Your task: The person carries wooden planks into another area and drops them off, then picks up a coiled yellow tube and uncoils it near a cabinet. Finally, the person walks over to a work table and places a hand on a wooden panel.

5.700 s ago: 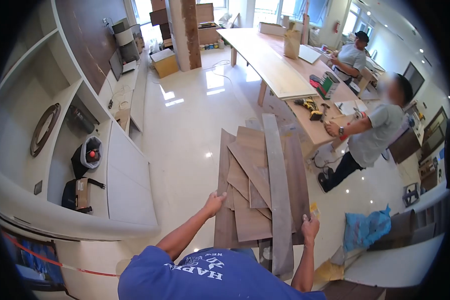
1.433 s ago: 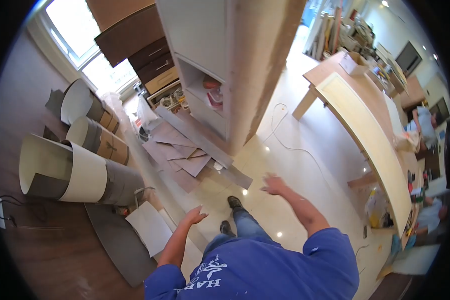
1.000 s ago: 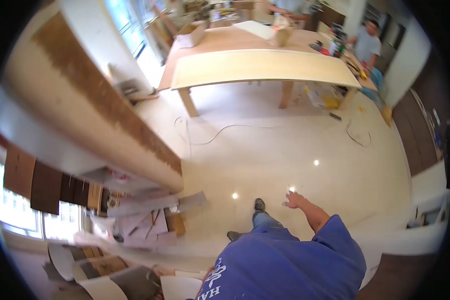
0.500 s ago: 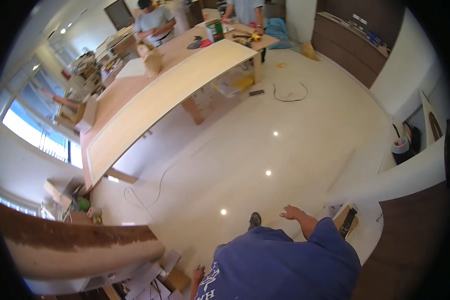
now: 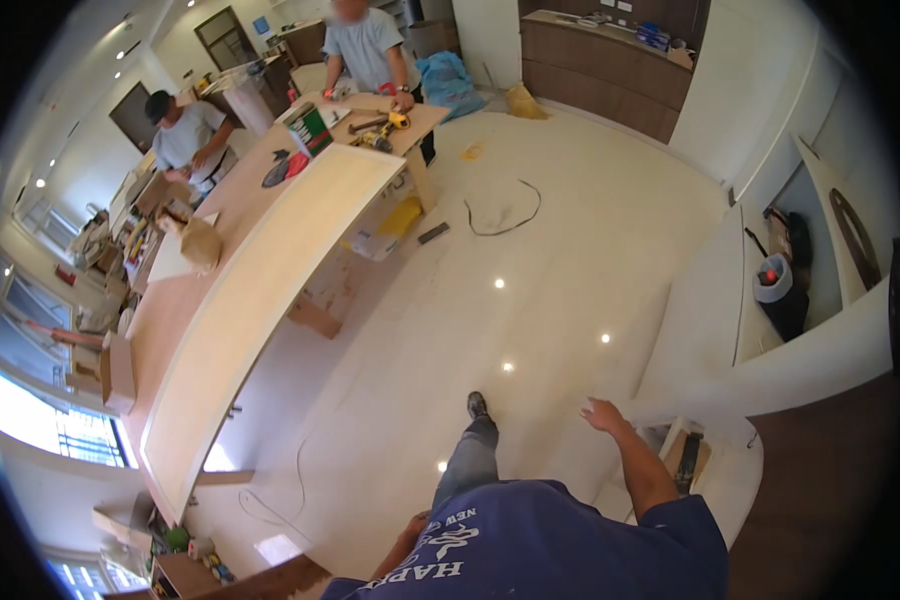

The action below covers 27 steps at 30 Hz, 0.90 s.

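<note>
My right hand (image 5: pixel 602 415) is held out over the pale floor, right of my stepping leg. Its fingers are apart and nothing is in them. Close to my trouser leg, my left hand (image 5: pixel 416 524) is partly tucked behind the blue shirt (image 5: pixel 560 540), and its fingers do not show clearly. Neither hand touches the long worktable (image 5: pixel 195 275) on the left, which carries a pale panel with a light border (image 5: pixel 270 270). My dark shoe (image 5: pixel 478 405) is on the glossy floor.
Two people stand behind the worktable, which holds a green tin (image 5: pixel 308 130), a yellow drill (image 5: pixel 398 120) and a brown paper bag (image 5: pixel 200 245). A black cable (image 5: pixel 505 230) and a dark flat object (image 5: pixel 433 233) lie on the floor. A bucket (image 5: pixel 773 280) stands in the right-hand recess.
I have stepped forward and my view has swung right. The worktable appears lower and further left. My right hand remains extended; the wooden piece at lower left has mostly left view.
</note>
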Available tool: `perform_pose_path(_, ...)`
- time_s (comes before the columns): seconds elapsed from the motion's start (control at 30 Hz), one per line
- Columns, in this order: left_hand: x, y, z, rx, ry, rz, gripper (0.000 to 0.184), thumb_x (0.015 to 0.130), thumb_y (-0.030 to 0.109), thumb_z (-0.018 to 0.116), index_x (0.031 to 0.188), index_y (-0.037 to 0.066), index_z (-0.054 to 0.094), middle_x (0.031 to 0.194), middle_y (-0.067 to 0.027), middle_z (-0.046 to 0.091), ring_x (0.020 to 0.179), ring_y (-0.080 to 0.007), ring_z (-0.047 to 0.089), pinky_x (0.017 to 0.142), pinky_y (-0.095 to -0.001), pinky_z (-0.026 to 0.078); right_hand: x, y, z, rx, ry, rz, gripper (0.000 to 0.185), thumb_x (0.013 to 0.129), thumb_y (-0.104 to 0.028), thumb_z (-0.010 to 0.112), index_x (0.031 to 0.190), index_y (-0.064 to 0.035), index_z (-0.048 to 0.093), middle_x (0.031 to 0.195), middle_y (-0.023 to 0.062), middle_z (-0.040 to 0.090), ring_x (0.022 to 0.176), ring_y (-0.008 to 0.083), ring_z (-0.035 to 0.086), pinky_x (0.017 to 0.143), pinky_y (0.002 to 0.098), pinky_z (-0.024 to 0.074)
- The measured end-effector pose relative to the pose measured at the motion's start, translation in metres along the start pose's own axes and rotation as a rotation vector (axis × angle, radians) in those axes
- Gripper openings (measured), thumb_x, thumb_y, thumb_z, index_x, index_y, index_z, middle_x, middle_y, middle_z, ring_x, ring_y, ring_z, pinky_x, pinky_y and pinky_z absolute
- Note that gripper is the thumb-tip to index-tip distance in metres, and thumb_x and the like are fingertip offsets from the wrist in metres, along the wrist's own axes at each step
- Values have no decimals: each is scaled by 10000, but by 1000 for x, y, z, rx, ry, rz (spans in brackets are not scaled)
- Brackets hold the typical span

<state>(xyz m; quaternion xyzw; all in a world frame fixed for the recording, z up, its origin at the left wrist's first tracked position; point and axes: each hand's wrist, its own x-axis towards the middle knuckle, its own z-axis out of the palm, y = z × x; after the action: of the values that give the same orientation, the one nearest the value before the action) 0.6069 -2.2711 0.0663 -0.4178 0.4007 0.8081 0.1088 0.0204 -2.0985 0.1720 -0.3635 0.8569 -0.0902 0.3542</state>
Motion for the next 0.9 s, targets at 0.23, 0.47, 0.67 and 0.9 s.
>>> perform_pose_path(0.23,107,205,-25,-165,35,-434,824,964,576,478,1537,29,249,1477,-185,454,1292,-292,517,1046,-449,434,1,150,52,5,-20,403,604,934,-525,509,1206,1,629,1242,265,620,1168,419,583,1010,485,458)
perform_pose_path(0.47,232,469,19,308,-51,-828,1002,884,823,297,1596,160,58,1528,-223,395,1384,-363,428,1142,-589,254,29,154,103,170,125,266,548,910,-452,577,1209,2,649,1195,242,657,1139,390,620,1013,443,472)
perform_pose_path(0.67,388,609,9,466,194,-162,582,983,489,505,1449,155,407,1267,-106,652,1027,-295,674,891,-486,479,109,76,70,987,-176,667,331,899,-157,510,1174,-122,693,1202,151,673,1121,333,623,978,427,480)
perform_pose_path(0.9,486,728,74,457,479,7,411,877,276,661,1262,141,607,1050,-58,710,782,-209,667,660,-359,519,268,174,-69,369,-159,109,341,913,-159,498,1197,-152,685,1190,153,678,1122,340,621,976,432,485)
